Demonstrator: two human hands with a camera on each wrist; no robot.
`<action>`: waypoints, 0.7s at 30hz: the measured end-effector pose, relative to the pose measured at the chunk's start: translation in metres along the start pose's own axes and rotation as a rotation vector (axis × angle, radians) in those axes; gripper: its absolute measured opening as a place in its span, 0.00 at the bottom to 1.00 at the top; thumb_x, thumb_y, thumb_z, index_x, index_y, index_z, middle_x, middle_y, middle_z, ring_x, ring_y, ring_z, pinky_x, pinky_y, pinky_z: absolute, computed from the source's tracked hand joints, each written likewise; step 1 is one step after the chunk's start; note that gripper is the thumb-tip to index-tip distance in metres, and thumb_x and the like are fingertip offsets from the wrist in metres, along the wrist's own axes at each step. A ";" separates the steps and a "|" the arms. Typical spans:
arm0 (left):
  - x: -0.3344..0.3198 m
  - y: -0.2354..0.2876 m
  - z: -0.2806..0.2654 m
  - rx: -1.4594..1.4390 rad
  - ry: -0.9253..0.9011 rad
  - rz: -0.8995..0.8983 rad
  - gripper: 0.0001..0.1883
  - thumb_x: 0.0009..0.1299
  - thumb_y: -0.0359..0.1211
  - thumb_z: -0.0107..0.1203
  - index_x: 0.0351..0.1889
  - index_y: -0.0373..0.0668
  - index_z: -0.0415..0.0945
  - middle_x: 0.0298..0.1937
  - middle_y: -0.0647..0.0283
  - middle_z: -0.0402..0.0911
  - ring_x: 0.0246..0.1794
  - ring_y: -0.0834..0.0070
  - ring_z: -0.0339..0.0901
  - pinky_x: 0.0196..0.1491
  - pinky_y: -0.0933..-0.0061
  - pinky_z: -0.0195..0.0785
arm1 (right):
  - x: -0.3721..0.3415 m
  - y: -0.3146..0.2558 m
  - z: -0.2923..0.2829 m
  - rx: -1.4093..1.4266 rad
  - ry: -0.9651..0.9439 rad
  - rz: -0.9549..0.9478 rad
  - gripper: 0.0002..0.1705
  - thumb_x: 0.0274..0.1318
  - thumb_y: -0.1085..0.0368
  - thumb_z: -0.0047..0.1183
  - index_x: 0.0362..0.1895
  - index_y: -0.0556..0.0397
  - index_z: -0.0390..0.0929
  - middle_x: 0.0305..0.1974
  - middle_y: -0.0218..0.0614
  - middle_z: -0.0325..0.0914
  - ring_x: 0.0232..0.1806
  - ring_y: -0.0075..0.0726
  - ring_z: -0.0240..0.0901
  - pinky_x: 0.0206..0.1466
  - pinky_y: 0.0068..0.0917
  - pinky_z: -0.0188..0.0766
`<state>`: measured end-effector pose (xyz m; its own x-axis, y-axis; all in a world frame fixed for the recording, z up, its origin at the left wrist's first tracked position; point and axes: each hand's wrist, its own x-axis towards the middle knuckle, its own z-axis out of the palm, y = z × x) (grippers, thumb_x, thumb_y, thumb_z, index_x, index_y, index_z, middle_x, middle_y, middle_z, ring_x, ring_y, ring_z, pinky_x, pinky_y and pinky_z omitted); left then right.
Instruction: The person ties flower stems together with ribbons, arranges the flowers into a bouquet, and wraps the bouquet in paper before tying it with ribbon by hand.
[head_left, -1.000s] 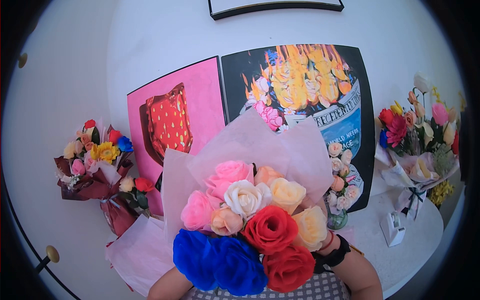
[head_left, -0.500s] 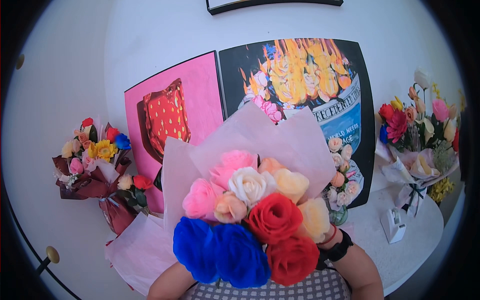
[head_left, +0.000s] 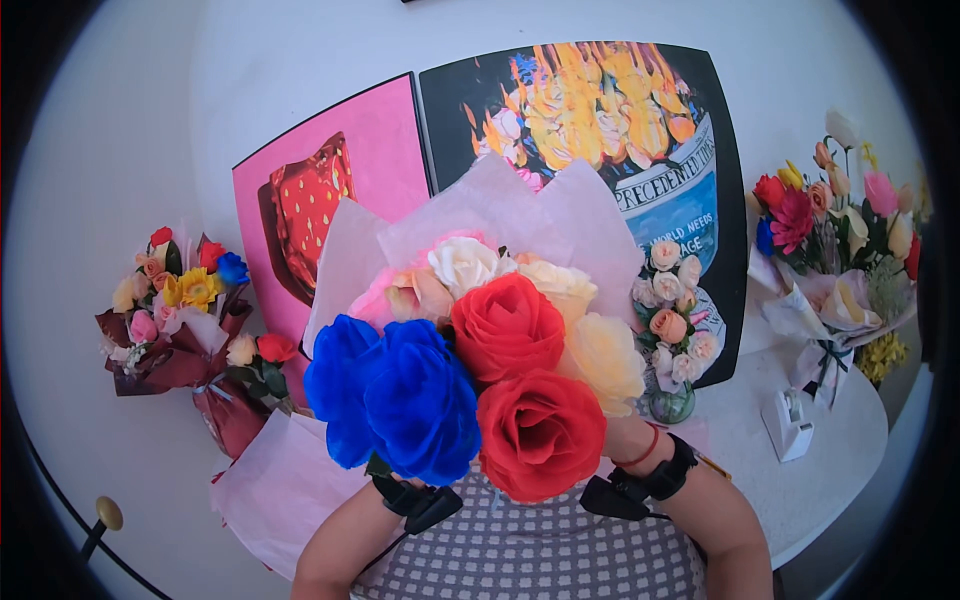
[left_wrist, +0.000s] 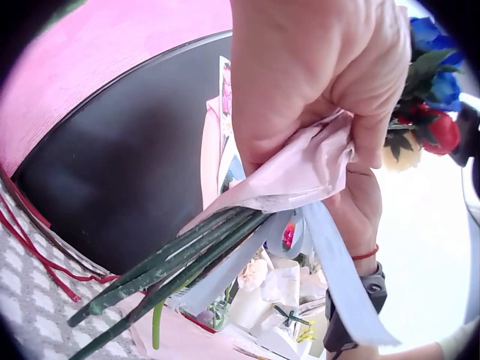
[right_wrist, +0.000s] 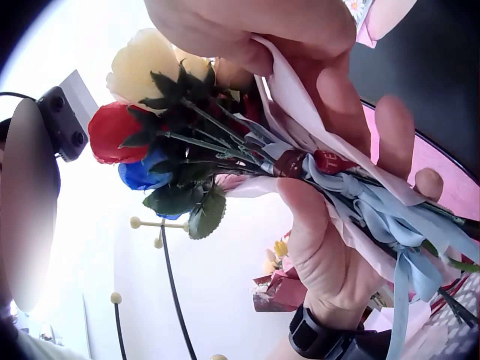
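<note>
A bouquet of large artificial roses in pale pink paper is held up in front of me. Blue roses point(head_left: 420, 400) and red roses point(head_left: 540, 430) face the head camera, with cream, white and pink ones behind. My left hand point(left_wrist: 322, 67) grips the bunch low down, the gathered wrapping paper point(left_wrist: 300, 169) bunched in its fingers. Green stems point(left_wrist: 165, 270) stick out below, beside a pale blue ribbon point(right_wrist: 360, 195) tied round them. On the opposite side, my right hand point(right_wrist: 255, 30) pinches the paper's edge between thumb and fingers. In the head view the roses hide most of both hands.
A white table point(head_left: 830, 480) carries a tape dispenser point(head_left: 788, 425), a glass vase point(head_left: 672, 402) of small roses and a wrapped bouquet point(head_left: 835, 300). Another bouquet point(head_left: 200, 350) stands left, near a pink paper sheet point(head_left: 280, 490). Two paintings point(head_left: 330, 180) lean on the wall.
The bouquet has tipped toward me, its blue and red roses now larger and the pink ones mostly hidden. Both wrists show below it. The head view has tilted slightly down.
</note>
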<state>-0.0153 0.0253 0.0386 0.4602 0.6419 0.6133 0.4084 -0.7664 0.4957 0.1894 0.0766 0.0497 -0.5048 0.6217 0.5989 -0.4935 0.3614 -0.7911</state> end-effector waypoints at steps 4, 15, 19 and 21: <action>0.005 0.005 -0.002 0.007 -0.013 0.009 0.32 0.57 0.35 0.60 0.59 0.44 0.59 0.58 0.61 0.64 0.60 0.69 0.59 0.61 0.70 0.49 | 0.004 0.001 0.004 0.045 0.094 -0.102 0.13 0.57 0.68 0.42 0.47 0.55 0.68 0.41 0.30 0.74 0.40 0.21 0.70 0.42 0.20 0.67; -0.023 0.003 0.003 -0.121 -0.043 0.004 0.25 0.61 0.35 0.56 0.56 0.42 0.64 0.54 0.61 0.69 0.56 0.72 0.63 0.57 0.73 0.55 | -0.005 0.001 0.001 -0.252 0.012 -0.519 0.19 0.57 0.65 0.45 0.53 0.53 0.64 0.47 0.32 0.70 0.46 0.24 0.69 0.51 0.23 0.66; -0.039 -0.003 0.015 -0.134 -0.063 -0.001 0.24 0.61 0.35 0.56 0.55 0.42 0.65 0.53 0.62 0.70 0.55 0.73 0.64 0.56 0.74 0.55 | 0.001 0.021 -0.010 0.167 -0.300 -0.330 0.20 0.58 0.60 0.43 0.53 0.53 0.63 0.48 0.34 0.69 0.47 0.27 0.68 0.51 0.24 0.66; -0.038 -0.003 0.009 -0.144 -0.071 -0.010 0.23 0.61 0.35 0.55 0.55 0.42 0.65 0.52 0.62 0.70 0.55 0.73 0.64 0.56 0.74 0.55 | 0.006 0.034 -0.018 0.377 -0.453 -0.220 0.21 0.58 0.57 0.42 0.53 0.53 0.62 0.48 0.35 0.68 0.47 0.28 0.68 0.51 0.25 0.66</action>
<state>-0.0269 0.0039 0.0080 0.5136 0.6457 0.5650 0.2982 -0.7518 0.5881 0.1820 0.1053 0.0244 -0.5726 0.1744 0.8010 -0.7939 0.1259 -0.5949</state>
